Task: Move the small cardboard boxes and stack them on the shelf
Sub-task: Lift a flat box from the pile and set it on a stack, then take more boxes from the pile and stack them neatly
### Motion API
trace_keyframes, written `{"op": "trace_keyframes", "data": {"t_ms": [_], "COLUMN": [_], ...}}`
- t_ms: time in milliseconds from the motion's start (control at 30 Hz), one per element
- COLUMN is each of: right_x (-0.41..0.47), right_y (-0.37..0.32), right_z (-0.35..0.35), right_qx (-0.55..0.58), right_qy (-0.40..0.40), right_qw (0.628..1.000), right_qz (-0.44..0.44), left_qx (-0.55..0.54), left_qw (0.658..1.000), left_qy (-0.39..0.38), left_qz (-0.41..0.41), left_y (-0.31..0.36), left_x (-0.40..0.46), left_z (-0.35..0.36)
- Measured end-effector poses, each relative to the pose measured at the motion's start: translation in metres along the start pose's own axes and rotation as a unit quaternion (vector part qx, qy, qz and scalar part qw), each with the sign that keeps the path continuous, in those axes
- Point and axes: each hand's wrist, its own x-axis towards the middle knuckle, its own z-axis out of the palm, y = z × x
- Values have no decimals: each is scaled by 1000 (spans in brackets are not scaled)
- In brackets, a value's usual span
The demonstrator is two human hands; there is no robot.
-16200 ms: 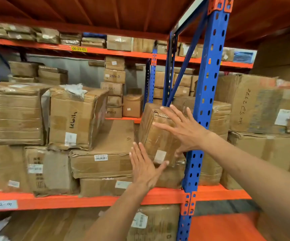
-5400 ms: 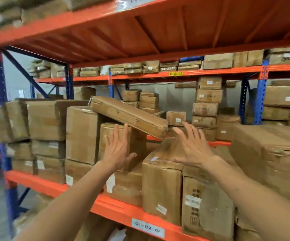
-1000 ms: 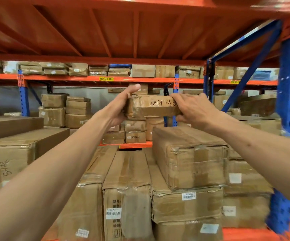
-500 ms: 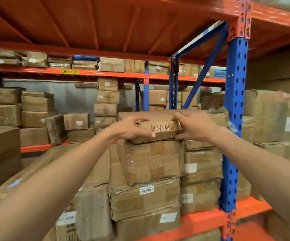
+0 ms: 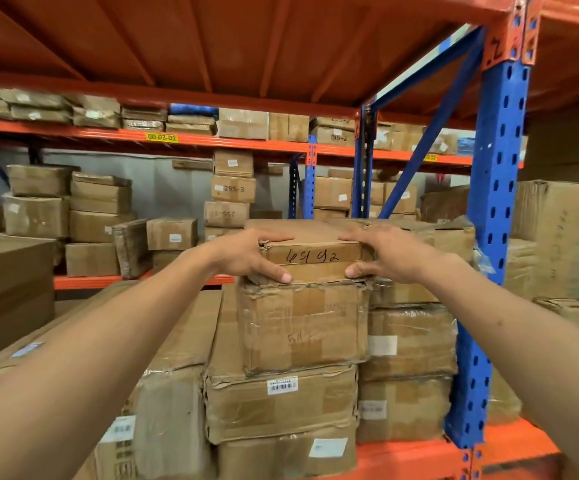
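A small flat cardboard box [image 5: 312,256] with "6992" handwritten on its front rests on top of a taller taped box [image 5: 303,327], which tops a stack of cartons on the orange shelf [image 5: 416,459]. My left hand [image 5: 250,254] grips the small box's left end, thumb under its front edge. At the right end, my right hand [image 5: 385,254] holds it the same way. The box's far end is hidden behind its front face.
A blue upright post [image 5: 489,237] stands just right of the stack, with more cartons [image 5: 558,237] beyond it. Long flat boxes [image 5: 177,341] lie to the left. A rear rack [image 5: 212,143] holds several small labelled boxes. An orange deck is overhead.
Both hands have brought the small box down from mid-air onto the top of the taped box stack. The view has swung back to the left, toward the stack.
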Motion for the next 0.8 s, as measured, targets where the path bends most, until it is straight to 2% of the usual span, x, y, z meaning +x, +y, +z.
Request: {"op": "trace_keyframes", "data": {"t_ms": [167,267,333,433,633,800], "right_x": [0,-2,-1,6,49,99], "right_y": [-1,-10,-22,-54,-162,-288], "right_z": [-6,-11,-13,-17,-14,22], "right_qx": [23,-13,-69,-58,-29,-11], "right_qy": [-30,-44,-10,63,69,44], "right_qw": [999,999,997,996,994,989], "right_qz": [12,15,13,-10,-84,-142], "left_qx": [-30,-54,-65,-52,-24,71], "left_qw": [999,996,995,991,965,914], "left_qy": [39,74,81,112,229,332], "left_qz": [-4,-4,-10,-51,-129,-221], "left_y": [-5,-11,-23,-51,-147,-232], "left_x": [-9,-27,-43,-75,-164,-264], "left_z": [8,11,8,-6,-51,-91]}}
